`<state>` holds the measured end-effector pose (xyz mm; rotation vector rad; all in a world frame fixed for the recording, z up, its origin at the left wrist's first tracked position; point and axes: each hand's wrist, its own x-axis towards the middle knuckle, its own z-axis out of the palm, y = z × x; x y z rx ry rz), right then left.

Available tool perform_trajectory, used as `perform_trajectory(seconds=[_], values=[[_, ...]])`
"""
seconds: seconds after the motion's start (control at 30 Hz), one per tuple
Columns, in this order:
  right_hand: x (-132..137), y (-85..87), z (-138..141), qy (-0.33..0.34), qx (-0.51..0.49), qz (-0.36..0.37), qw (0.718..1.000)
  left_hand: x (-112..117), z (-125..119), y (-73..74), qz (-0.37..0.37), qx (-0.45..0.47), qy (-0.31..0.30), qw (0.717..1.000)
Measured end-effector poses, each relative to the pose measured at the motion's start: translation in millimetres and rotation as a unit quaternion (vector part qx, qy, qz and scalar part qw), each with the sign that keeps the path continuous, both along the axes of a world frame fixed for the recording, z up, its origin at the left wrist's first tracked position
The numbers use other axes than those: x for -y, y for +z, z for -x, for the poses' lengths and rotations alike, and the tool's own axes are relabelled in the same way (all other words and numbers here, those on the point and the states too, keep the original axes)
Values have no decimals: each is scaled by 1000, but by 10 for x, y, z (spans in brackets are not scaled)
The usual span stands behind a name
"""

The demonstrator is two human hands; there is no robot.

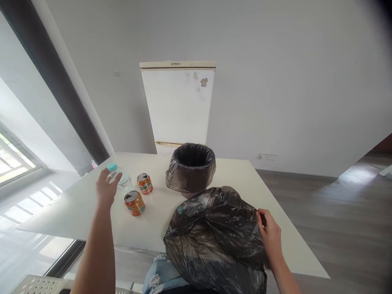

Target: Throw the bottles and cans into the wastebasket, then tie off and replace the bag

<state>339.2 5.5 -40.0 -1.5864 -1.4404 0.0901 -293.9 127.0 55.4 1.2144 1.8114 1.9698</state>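
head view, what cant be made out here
All in the head view:
Bin: its floor, lost in the dark inside.
Loose bag: any contents, hidden by its folds; its lower end is cut off by the bottom edge.
Bottle: how firm the left hand's grip is, contact partly hidden by the fingers.
Fridge: lower part, behind table and bin; badge too small to read.

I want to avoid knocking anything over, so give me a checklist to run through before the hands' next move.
1. Right hand grips the loose black plastic bag: ok, pinching its edge.
2. Both hands on that bag: not ok, right only.
3. Left hand firmly grips the clear bottle: cannot tell.
4. Turquoise cap on bottle: ok.
5. Nearer orange can and farther orange can upright: ok.
6. Black-lined bin upright: ok.
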Motion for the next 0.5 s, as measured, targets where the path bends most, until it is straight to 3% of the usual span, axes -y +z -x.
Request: perform_trajectory(seconds=[0.17,0.5], values=[[9,14,8,0,0,0,1000,-24,6,-36,29,6,-9,1000],[18,24,18,3,0,4,1000,-14,-12,-41,15,-25,-27,999]])
